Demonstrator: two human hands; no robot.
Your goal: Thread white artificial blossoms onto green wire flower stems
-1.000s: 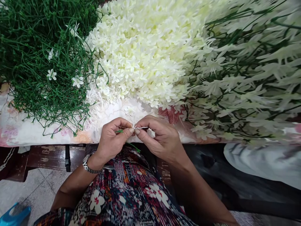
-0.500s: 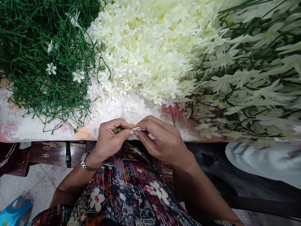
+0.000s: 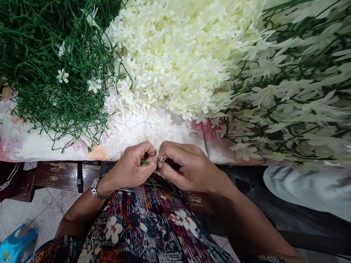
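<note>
I have the thin white thread-like strands [image 3: 162,158] mid-view, at the near edge of a tabletop [image 3: 128,128] spread with white floral-print cloth. A slim green plastic-looking stem [image 3: 145,162] shows at the left hand [image 3: 135,164], whose fingers look clamped on it; the fingers of the right hand [image 3: 189,164] are pinched together on the strands. I judge this piece partway along: stem and strands meet in the grip, but I see no petals on it. Just beyond lies 1 loose white star-shaped flower [image 3: 156,123]. Much looks left: a tangled heap of green stems [image 3: 63,65], nearly all bare, and a heap of creamy-white fabric-like blossoms [image 3: 175,54]. White-flowered green sprays [image 3: 287,95] at right look finished to me. I can read no brand or label; pale marks on a dark maroon item [image 3: 11,179] are illegible.
</note>
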